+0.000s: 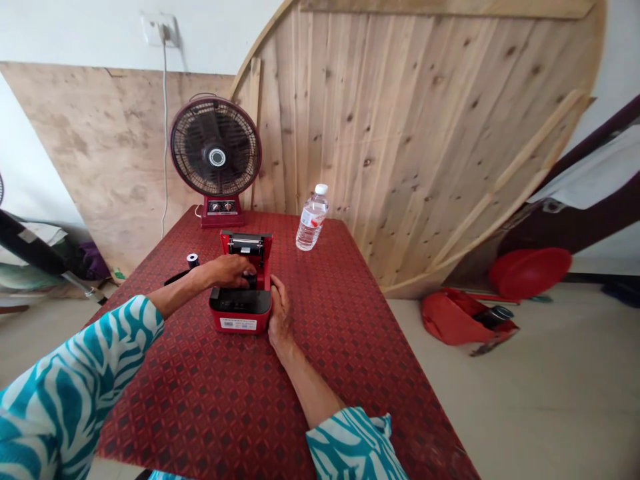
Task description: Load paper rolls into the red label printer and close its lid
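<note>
A red and black label printer (241, 303) stands on the table with its lid raised, a roller showing inside the lid. My left hand (233, 270) reaches over from the left into its open compartment, fingers curled down and partly hidden inside. Whatever they hold, if anything, I cannot make out. Against the printer's right side, my right hand (280, 313) is cupped with the fingers along the wall, gripping it. A small paper roll (193, 261) stands left of the printer, and a dark object partly hidden by my left forearm lies beside it.
A red fan (216, 157) stands at the table's back left, its cord running up to a wall socket (160, 31). A water bottle (312, 219) is at the back right of the patterned table (340, 347). On the floor, right, are an orange bag (450, 317) and a red basin (530, 272).
</note>
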{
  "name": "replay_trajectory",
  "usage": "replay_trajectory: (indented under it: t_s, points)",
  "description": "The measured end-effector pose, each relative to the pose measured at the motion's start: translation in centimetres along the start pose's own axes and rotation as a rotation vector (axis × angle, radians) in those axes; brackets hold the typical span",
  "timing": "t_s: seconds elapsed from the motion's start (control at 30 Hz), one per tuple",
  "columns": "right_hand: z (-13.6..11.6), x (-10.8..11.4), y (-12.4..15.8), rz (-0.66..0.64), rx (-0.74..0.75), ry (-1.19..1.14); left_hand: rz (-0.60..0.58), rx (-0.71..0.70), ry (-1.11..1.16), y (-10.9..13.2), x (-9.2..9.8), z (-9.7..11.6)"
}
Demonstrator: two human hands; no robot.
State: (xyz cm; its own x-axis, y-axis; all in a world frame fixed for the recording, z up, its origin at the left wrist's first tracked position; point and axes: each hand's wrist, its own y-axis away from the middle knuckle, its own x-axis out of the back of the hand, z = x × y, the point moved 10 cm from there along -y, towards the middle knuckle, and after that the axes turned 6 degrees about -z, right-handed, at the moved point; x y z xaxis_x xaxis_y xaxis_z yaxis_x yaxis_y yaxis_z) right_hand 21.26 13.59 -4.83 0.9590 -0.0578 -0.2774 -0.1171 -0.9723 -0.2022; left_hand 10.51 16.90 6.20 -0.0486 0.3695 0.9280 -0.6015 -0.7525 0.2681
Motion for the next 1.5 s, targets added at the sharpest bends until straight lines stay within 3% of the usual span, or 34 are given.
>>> replay_trajectory:
  t_s: [0.13,0.27,0.37,0.5,0.57,0.67,0.87,0.97,1.1,1.23,1.4,1.5]
  points:
    - [0.0,0.1,0.0,0.002,-0.003,0.007,0.144,-0.071,0.173,1.7,1.5,0.6]
    - [0.1,0.2,0.1,-0.001,-0.033,0.000,0.328,-0.125,0.382,5.2,3.8,0.2]
    - [0.0,0.2,0.3,-0.017,-0.050,-0.001,0.503,-0.044,0.476,8.5,5.8,-2.9]
    - [0.1,0.3,0.3,-0.020,-0.068,-0.015,0.723,0.079,0.634,11.3,7.3,-9.0]
    - [0.1,0.4,0.3,-0.010,-0.068,-0.011,0.753,0.145,0.665,10.9,6.8,-11.8]
    - [0.1,0.5,0.3,-0.007,-0.057,0.001,0.701,0.270,0.641,8.7,4.8,-14.7]
    - [0.7,0.3,0.4,-0.021,-0.102,-0.026,0.624,0.344,0.612,4.9,0.7,-15.7]
    - [0.7,0.3,0.5,-0.018,-0.116,-0.049,0.603,0.337,0.657,4.1,-0.4,-16.0]
    - [0.6,0.3,0.5,-0.014,-0.119,-0.027,0.639,0.289,0.804,4.9,-0.2,-17.3]
    - [0.1,0.6,0.3,0.013,-0.064,0.008,0.696,0.252,0.952,8.1,-0.3,-19.2]
    - [0.4,0.6,0.2,0.023,-0.084,-0.014,0.590,0.247,1.066,9.6,-3.3,-19.7]
    - [0.8,0.5,0.2,0.017,-0.119,-0.053,0.617,0.245,1.095,9.2,-4.3,-19.3]
